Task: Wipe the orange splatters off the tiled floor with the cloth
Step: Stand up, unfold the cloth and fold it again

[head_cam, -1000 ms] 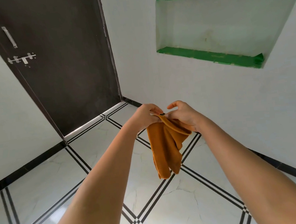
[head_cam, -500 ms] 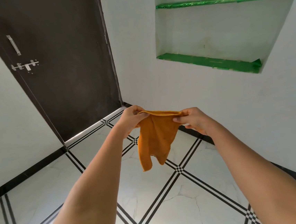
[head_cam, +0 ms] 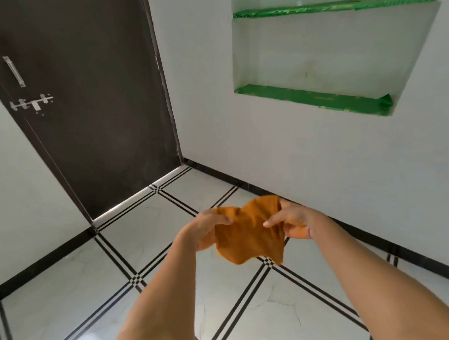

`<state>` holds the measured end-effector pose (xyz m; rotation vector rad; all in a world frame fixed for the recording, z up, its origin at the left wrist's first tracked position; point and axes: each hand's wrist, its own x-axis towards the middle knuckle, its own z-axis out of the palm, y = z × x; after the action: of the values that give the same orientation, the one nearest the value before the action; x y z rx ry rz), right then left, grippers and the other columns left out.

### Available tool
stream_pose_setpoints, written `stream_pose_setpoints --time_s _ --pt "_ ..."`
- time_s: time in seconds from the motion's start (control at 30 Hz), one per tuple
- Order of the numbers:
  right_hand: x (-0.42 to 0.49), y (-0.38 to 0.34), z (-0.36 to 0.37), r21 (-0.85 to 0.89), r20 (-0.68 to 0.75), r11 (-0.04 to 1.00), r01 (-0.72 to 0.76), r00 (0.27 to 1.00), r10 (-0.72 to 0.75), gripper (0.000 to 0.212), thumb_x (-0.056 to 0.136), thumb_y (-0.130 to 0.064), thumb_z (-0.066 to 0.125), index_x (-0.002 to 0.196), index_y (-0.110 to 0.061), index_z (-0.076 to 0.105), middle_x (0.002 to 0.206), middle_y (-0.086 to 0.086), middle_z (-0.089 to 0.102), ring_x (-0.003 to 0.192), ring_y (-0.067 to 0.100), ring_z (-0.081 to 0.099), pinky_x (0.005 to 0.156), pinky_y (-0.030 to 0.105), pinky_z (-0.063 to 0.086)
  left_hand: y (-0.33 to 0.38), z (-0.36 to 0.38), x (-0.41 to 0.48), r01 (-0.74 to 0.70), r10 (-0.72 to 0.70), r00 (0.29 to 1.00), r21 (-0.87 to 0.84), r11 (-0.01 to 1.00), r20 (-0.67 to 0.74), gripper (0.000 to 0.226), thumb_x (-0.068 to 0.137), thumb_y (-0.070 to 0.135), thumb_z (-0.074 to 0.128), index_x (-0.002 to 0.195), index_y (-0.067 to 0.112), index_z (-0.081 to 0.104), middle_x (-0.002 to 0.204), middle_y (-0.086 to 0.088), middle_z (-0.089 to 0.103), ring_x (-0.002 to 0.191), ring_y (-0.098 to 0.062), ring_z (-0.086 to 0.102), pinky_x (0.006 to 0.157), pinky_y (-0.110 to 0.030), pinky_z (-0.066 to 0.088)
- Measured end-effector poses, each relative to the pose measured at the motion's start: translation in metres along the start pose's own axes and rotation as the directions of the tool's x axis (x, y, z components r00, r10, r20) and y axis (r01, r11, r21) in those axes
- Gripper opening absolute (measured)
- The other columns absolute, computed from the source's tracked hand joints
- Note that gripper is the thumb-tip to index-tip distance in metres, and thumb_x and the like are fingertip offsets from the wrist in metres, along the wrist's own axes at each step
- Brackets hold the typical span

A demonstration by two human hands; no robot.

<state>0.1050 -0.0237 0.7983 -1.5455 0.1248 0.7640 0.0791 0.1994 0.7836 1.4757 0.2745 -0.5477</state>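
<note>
An orange cloth (head_cam: 247,236) is stretched between both hands in the air above the floor, near the right wall. My left hand (head_cam: 206,233) grips its left edge. Its right edge is held by my right hand (head_cam: 291,222), with a fold of cloth bunched under the palm. The cloth sags in the middle and its lower edge hangs loose. The tiled floor (head_cam: 147,232) is white marble-like tile with black striped lines. I see no orange splatters on the visible tiles.
A dark brown shut door (head_cam: 87,100) with a metal handle and latch stands at the far left corner. A wall niche with green-lined shelves (head_cam: 318,97) is set in the right wall. Black skirting (head_cam: 390,249) runs along both walls.
The cloth went from hanging long below my hands to being spread wider between them. Both hands have moved lower and nearer the right wall.
</note>
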Motion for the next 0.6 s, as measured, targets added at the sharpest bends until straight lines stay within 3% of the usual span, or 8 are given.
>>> stream_pose_setpoints --time_s 0.1,0.17,0.23,0.3,0.43,0.5,0.6 --pt "0.003 -0.011 -0.006 -0.055 -0.041 0.998 0.028 0.999 -0.03 0.077 0.083 0.01 0.059 0.142 -0.028 0.029 0.134 0.017 0.046 0.111 0.036 0.055 0.091 0.051 0.048 0.021 -0.008 0.01 -0.131 0.116 0.98 -0.081 0.988 -0.164 0.051 0.079 0.009 0.071 0.122 0.012 0.045 0.124 -0.015 0.053 0.108 -0.032 0.055 0.093 -0.051 0.047" --pt "0.001 -0.015 -0.005 -0.112 -0.164 0.993 0.031 0.985 -0.049 0.072 0.085 0.009 0.058 0.141 -0.027 0.03 0.126 0.02 0.05 0.099 0.034 0.061 0.084 0.049 0.052 0.028 -0.009 0.015 -0.162 0.136 0.964 -0.097 0.982 -0.23 0.062 0.078 0.008 0.072 0.129 0.016 0.038 0.124 -0.012 0.05 0.109 -0.033 0.055 0.093 -0.054 0.047" --pt "0.003 -0.022 -0.004 -0.036 -0.275 0.993 0.11 0.954 -0.116 0.063 0.085 0.01 0.057 0.136 -0.018 0.035 0.108 0.019 0.056 0.087 0.029 0.062 0.081 0.045 0.054 0.032 -0.007 0.015 -0.182 0.15 0.948 -0.089 0.979 -0.279 0.077 0.075 0.007 0.074 0.135 0.028 0.03 0.126 -0.01 0.044 0.113 -0.034 0.051 0.095 -0.056 0.045" --pt "0.003 -0.034 -0.003 -0.017 -0.29 0.98 0.199 0.937 -0.195 0.056 0.084 0.008 0.06 0.133 -0.014 0.042 0.107 0.018 0.056 0.09 0.027 0.06 0.083 0.041 0.053 0.036 -0.01 0.016 -0.187 0.174 0.956 -0.032 0.982 -0.235 0.081 0.072 0.01 0.077 0.135 0.032 0.032 0.128 -0.009 0.042 0.116 -0.035 0.047 0.097 -0.057 0.042" --pt "-0.001 -0.055 -0.005 -0.368 -0.237 0.905 0.213 0.92 -0.313 0.056 0.079 0.006 0.067 0.129 -0.011 0.049 0.126 0.013 0.052 0.117 0.028 0.049 0.102 0.043 0.042 0.058 -0.01 0.006 -0.174 0.191 0.981 0.32 0.931 -0.024 0.065 0.076 0.01 0.074 0.131 0.026 0.043 0.126 -0.005 0.048 0.117 -0.031 0.048 0.097 -0.048 0.044" --pt "-0.003 -0.064 -0.004 -0.56 -0.228 0.805 0.194 0.899 -0.375 0.044 0.081 -0.001 0.068 0.122 -0.008 0.055 0.121 0.011 0.056 0.116 0.027 0.051 0.102 0.043 0.042 0.07 -0.005 0.001 -0.196 0.217 0.976 0.562 0.803 0.029 0.047 0.082 0.011 0.069 0.125 0.018 0.05 0.118 -0.002 0.053 0.111 -0.026 0.052 0.091 -0.038 0.046" --pt "-0.009 -0.073 -0.004 -0.629 -0.207 0.747 0.215 0.88 -0.427 0.025 0.084 -0.013 0.067 0.108 -0.005 0.063 0.108 0.013 0.063 0.105 0.026 0.057 0.094 0.04 0.047 0.083 -0.003 -0.004 -0.173 0.278 0.961 0.78 0.601 -0.001 0.029 0.086 0.02 0.065 0.114 0.014 0.06 0.107 -0.001 0.057 0.104 -0.024 0.055 0.089 -0.032 0.046"
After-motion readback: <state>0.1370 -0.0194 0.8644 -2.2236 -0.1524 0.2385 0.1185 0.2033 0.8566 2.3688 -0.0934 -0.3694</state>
